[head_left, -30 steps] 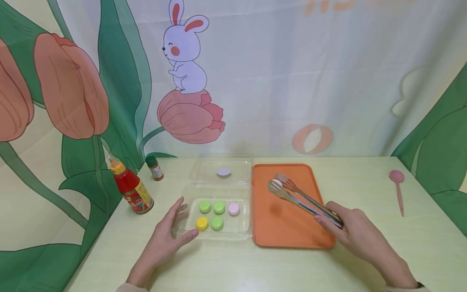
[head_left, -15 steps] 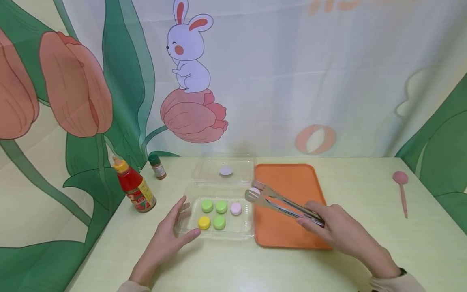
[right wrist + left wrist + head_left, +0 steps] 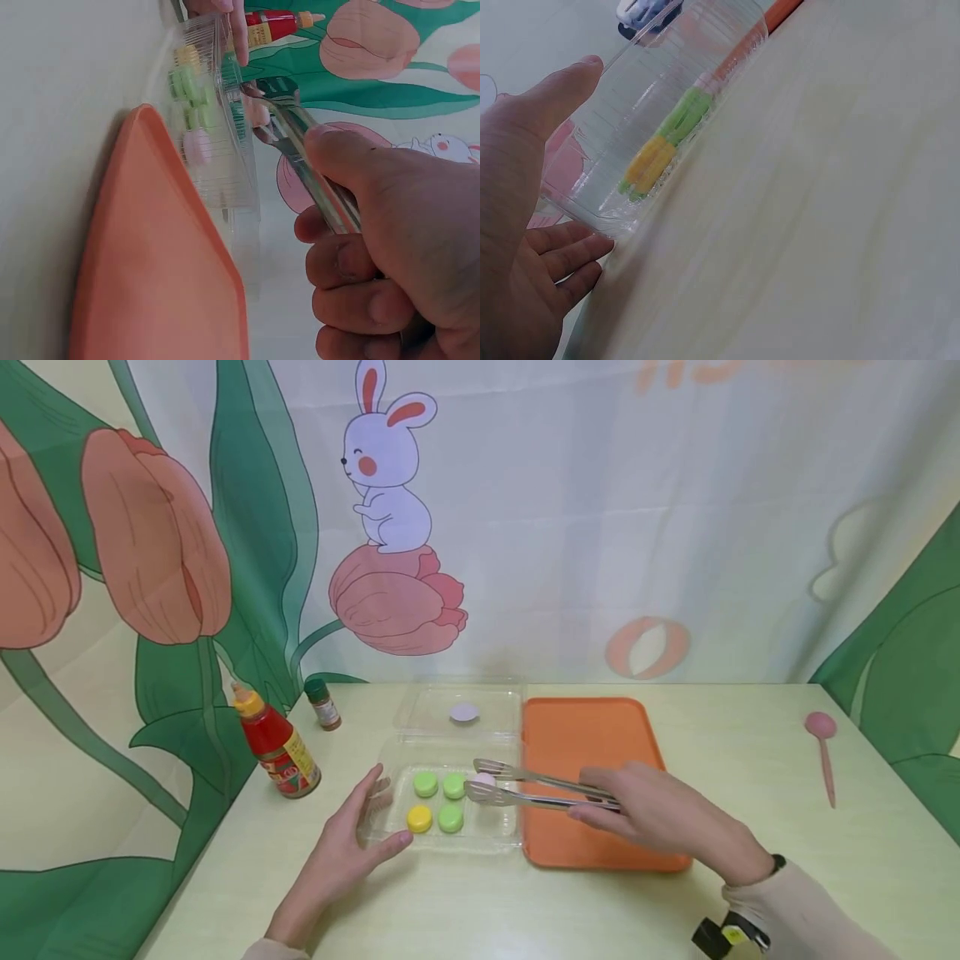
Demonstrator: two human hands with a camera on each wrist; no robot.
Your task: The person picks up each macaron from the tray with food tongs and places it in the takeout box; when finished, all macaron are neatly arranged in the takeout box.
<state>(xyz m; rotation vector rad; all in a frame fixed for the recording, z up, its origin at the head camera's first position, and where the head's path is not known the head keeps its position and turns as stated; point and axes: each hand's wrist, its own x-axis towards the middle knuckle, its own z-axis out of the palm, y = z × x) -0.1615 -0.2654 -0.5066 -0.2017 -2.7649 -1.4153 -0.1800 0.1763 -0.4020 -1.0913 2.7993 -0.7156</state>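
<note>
My right hand point(image 3: 667, 818) grips metal tongs point(image 3: 558, 802), whose tips hold a pale pink macaron point(image 3: 259, 114) above a clear plastic box point(image 3: 480, 845). Inside the box are several green macarons point(image 3: 451, 817), a yellow macaron point(image 3: 419, 818) and a pink macaron point(image 3: 197, 146). From the head, the tong tips and their macaron cover that pink one. My left hand point(image 3: 348, 843) is spread around the box's near left corner, fingertips right at its side. In the left wrist view its thumb stands up near the rim, with the fingers low by the base.
An orange tray point(image 3: 585, 735) lies against the box's right side. The raised lid point(image 3: 423, 708) bears an oval pale label point(image 3: 464, 713). Farther left stand a red sauce bottle point(image 3: 283, 752) and a green-capped spice jar point(image 3: 324, 706). A pink spoon point(image 3: 821, 727) lies far right.
My right hand has carried the tongs and the pinched macaron leftward, from above the orange tray to over the box's right side. The left hand has stayed at the box's corner.
</note>
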